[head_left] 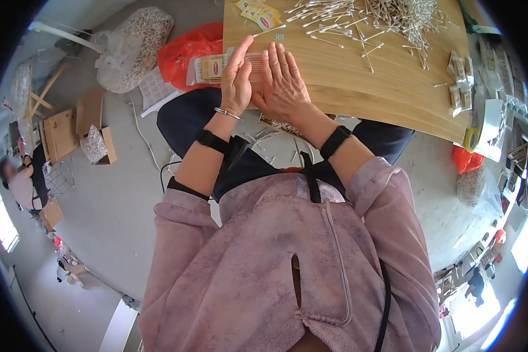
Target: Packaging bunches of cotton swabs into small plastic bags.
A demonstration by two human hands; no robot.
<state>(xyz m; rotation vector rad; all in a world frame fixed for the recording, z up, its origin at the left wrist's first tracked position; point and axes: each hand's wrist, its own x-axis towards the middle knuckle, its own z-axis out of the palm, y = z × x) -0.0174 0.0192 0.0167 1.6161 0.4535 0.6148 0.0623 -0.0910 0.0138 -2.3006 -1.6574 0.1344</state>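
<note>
At the near left edge of the wooden table [346,88], a clear flat packet of cotton swabs [209,69] with a yellow and white label lies partly under my hands. My left hand [236,81] stands on edge against it, fingers stretched out together. Beside it my right hand [284,82] lies palm down, fingers straight, and part of the packet shows between the two. Neither hand is closed around anything. Just beyond my left fingertips lies a loose cotton swab [270,30]. Yellow printed cards [259,13] are stacked farther off.
A heap of loose cotton swabs [402,17] covers the far right of the table. Small filled packets [460,82] sit at its right edge, near a yellow tape roll [471,139]. Left of the table are a red plastic bag [182,50] and a clear sack of swabs [141,44].
</note>
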